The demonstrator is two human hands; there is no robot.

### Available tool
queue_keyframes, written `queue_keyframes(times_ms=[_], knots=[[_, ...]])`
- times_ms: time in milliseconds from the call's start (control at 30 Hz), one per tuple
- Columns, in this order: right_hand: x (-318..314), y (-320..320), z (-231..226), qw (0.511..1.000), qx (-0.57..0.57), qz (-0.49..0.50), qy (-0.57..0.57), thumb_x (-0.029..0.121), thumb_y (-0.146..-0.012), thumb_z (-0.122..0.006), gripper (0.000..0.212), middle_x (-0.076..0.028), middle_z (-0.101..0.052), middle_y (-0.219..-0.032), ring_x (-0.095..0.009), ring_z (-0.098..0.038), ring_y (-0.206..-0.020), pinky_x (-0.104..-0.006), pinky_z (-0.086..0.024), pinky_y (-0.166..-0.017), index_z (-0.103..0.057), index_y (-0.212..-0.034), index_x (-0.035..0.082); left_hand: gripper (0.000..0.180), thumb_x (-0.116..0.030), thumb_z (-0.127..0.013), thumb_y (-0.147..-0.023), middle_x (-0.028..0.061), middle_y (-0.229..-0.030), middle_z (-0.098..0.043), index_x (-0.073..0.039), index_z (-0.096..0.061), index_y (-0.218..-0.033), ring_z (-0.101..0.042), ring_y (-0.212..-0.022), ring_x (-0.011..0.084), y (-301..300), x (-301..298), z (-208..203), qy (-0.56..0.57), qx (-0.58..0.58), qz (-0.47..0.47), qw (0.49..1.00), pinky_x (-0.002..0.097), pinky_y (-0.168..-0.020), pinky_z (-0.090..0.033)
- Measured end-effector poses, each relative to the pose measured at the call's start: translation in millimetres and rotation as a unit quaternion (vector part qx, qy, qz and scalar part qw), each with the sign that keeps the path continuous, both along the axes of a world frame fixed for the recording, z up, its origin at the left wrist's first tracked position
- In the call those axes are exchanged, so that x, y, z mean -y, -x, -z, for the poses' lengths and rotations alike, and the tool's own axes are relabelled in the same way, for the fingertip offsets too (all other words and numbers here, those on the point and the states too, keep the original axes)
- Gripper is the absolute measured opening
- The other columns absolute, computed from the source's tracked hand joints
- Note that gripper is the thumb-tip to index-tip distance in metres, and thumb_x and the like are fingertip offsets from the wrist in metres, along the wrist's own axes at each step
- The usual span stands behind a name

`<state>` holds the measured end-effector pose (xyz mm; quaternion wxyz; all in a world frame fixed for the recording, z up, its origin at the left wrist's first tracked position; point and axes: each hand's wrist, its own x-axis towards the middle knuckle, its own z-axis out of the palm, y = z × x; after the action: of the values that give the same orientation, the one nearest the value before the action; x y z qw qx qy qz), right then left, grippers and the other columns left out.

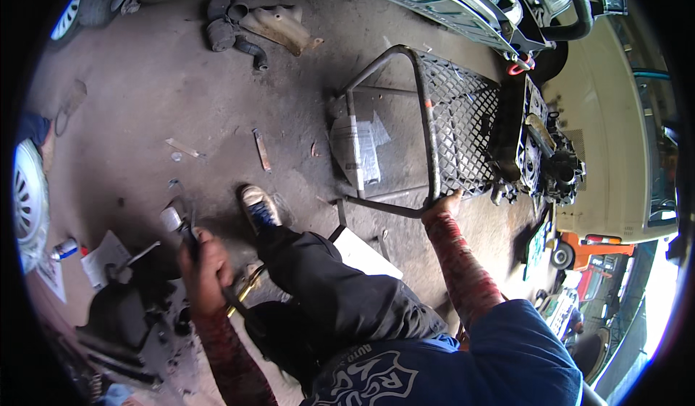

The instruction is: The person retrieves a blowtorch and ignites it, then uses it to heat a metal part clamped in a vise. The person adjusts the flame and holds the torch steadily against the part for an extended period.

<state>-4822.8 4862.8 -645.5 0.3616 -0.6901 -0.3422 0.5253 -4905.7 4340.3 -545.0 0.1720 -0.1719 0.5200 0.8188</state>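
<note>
In my left hand (pixel 208 267) is a dark-handled tool (pixel 172 220) with a pale, blunt cylindrical head, which looks like a hammer. My fingers are closed around its handle, and the head points away from me over the floor. My right hand (pixel 444 203) grips the near corner of a tubular metal frame (pixel 427 116) with a diamond mesh panel (pixel 460 116). A dark engine block (pixel 532 127) stands at the mesh's right end. Clear plastic and printed paper (pixel 368 153) hang on the frame's left side.
Exhaust-like parts (pixel 221 33) and a bent metal shield (pixel 279 24) lie on the far floor. Metal strips (pixel 261 150) lie nearer. A wheel (pixel 30 196) and dark parts (pixel 119 319) are at left. A vehicle front (pixel 463 4) and pale van (pixel 608 116) stand at right.
</note>
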Motion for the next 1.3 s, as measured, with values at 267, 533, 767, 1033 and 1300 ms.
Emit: queue_keyframes(times_ms=[267,533,767,1033,1300], knots=[[6.6,-19.0,-9.2,0.975,-0.155,-0.010,0.161,0.054,-0.095,-0.057,0.041,0.000,-0.046,-0.059,-0.020,-0.046,-0.048,-0.0340,-0.043,-0.047,-0.062,-0.090,0.014,0.008,-0.008,-0.054,-0.093,0.0026,-0.062,-0.045,-0.009,-0.046,-0.094,-0.047,-0.051,0.0121,40.2,-48.2,-209.2,-0.034,0.001,0.141,0.989,0.0267,-0.043,-0.036],[28.0,-4.5,-10.2,0.992,-0.039,0.067,0.101,0.043,-0.093,-0.067,0.037,-0.003,-0.048,-0.058,-0.017,-0.046,-0.044,-0.0334,-0.037,-0.041,-0.051,-0.087,0.010,0.020,-0.023,-0.056,-0.097,0.0056,-0.064,-0.049,-0.009,-0.049,-0.084,-0.046,-0.052,0.0136,188.2,-124.8,-389.2,0.255,-0.212,0.298,0.895,0.0302,-0.051,-0.042],[46.7,8.9,-33.4,0.995,-0.050,0.079,0.022,0.033,-0.096,-0.065,0.041,-0.005,-0.062,-0.098,-0.016,-0.053,-0.085,-0.0310,-0.044,-0.078,-0.056,-0.114,-0.003,0.042,-0.035,-0.032,-0.104,0.0239,-0.124,-0.055,0.002,-0.051,-0.107,-0.048,-0.125,0.0320,326.6,-244.3,-464.9,0.331,-0.560,0.128,0.749,0.0436,-0.113,-0.031],[56.3,7.1,-40.8,0.994,-0.075,0.076,0.003,0.034,-0.096,-0.065,0.028,0.004,-0.063,-0.082,-0.006,-0.051,-0.073,-0.0244,-0.042,-0.066,-0.069,-0.093,0.006,0.048,-0.012,-0.065,-0.093,0.0275,-0.127,-0.060,0.006,-0.051,-0.135,-0.059,-0.117,0.0417,458.8,-149.9,-411.6,0.605,-0.701,0.177,0.333,0.0497,-0.103,-0.046],[66.2,134.4,-61.0,0.948,0.100,0.253,0.164,0.072,-0.092,-0.045,0.083,-0.012,-0.069,-0.085,-0.030,-0.060,-0.076,-0.0459,-0.048,-0.073,-0.069,-0.101,-0.007,0.054,-0.033,-0.058,-0.100,0.0303,-0.120,-0.055,0.008,-0.046,-0.133,-0.059,-0.105,0.0420,521.5,-130.5,-402.1,0.438,-0.846,0.244,0.183,0.0471,-0.082,-0.053]])
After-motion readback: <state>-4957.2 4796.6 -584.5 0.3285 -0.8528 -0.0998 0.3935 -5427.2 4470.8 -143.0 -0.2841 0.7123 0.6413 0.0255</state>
